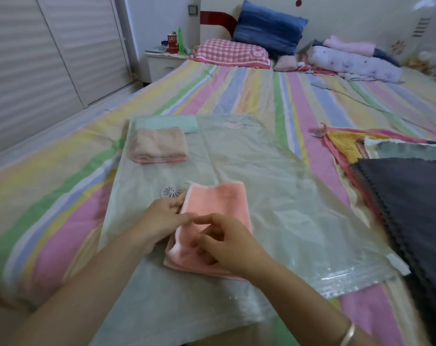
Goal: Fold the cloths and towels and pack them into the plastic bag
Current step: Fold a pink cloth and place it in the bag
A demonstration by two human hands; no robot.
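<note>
Pink cloth [219, 203] with a white edge lies folded under both hands, on top of the clear plastic bag [274, 196], which is spread flat on the striped bed sheet [62, 196]. The left hand [159, 223] pinches the left edge of this cloth. The right hand [227, 245] lies on its near part with bent fingers, but because of blur one cannot tell if it grips the fabric or only presses it. Just beyond the left hand a white round valve [170, 192] sits on the bag. Further beyond, inside the bag, are a folded beige towel stack [159, 146] and a mint green towel [167, 122]. To the right of the right hand lies a pile of unfolded cloths [411, 208], a dark grey one on top.
</note>
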